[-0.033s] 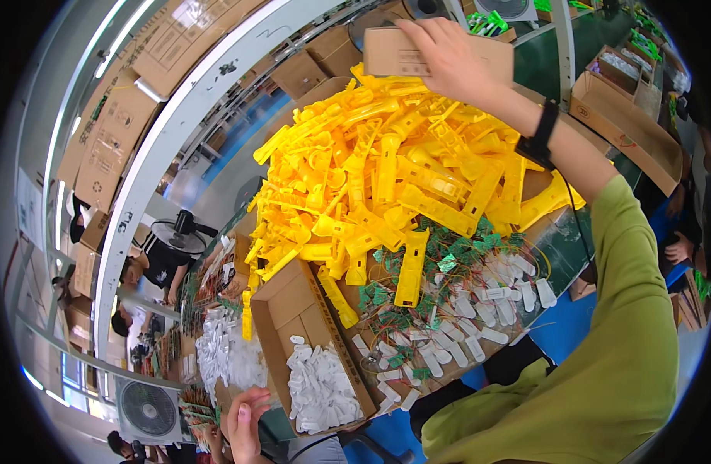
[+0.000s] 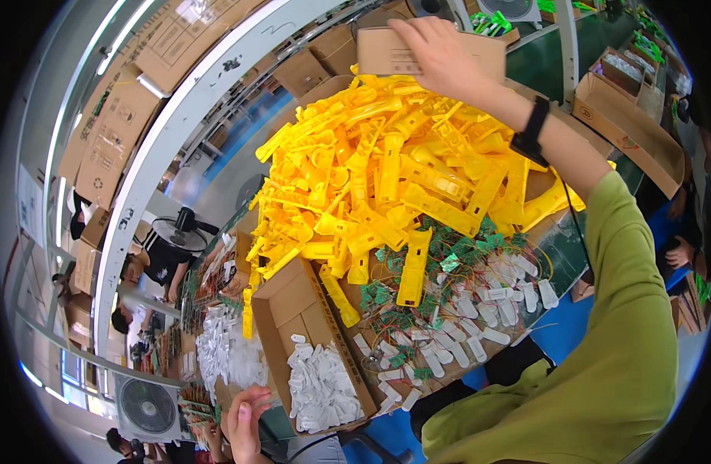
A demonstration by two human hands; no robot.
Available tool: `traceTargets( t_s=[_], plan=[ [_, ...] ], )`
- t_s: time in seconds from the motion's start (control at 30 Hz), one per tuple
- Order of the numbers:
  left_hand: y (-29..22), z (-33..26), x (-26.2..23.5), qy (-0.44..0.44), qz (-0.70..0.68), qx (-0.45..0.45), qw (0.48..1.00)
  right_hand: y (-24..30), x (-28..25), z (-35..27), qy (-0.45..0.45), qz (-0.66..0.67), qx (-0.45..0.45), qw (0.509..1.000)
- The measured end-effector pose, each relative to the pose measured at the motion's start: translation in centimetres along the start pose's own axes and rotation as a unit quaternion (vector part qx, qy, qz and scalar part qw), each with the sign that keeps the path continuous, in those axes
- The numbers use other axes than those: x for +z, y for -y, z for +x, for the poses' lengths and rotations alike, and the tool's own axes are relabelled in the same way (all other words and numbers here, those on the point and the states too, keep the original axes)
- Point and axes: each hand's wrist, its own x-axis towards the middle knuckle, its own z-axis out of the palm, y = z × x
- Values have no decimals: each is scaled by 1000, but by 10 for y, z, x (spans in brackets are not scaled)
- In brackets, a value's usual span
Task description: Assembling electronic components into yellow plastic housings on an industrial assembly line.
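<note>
My right hand [image 2: 440,58], with a black band on the wrist, grips a brown cardboard box [image 2: 378,56] at the far side, its fingers over the upper edge. The box stands just behind a large heap of yellow plastic housings [image 2: 386,158]; its inside is hidden. At the lower left my left hand [image 2: 245,421] is open and holds nothing, fingers loosely bent. It is close beside an open cardboard tray [image 2: 344,344] containing many small white plastic pieces [image 2: 320,390].
Green circuit boards [image 2: 463,251] with thin wires and white pieces [image 2: 448,340] lie along the table's near edge. More white parts [image 2: 220,340] lie left of the tray. A white metal frame [image 2: 150,170] crosses at left. An open carton [image 2: 626,139] stands right; people work at left.
My right hand and the cardboard box have shifted slightly to the left together. My left hand stays in nearly the same place.
</note>
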Motion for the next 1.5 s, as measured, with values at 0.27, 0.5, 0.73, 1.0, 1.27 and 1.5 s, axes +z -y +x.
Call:
traceTargets(
  t_s=[0.27, 0.5, 0.73, 1.0, 1.27, 1.5],
  plan=[
    [-8, -23, 15, -117, 40, 11, 992, 68, 142, 56, 1, 43, 10, 999],
    [19, -26, -35, -47, 58, -39, 996, 128, 130, 53, 196, 184, -129, 954],
    [41, -14, -40, -33, 11, -39, 999, 116, 47, 26, 180, 253, -187, 932],
    [45, -27, -35, -35, -26, -16, 999, 119, -76, 24, 213, 230, -238, 919],
    [55, -26, -48, -17, -45, 2, 999, 93, -173, 0, 253, 197, -194, 927],
    [45, -14, -39, -2, -31, 15, 999, 54, -184, -7, 69, 158, -95, 980]
  ],
)
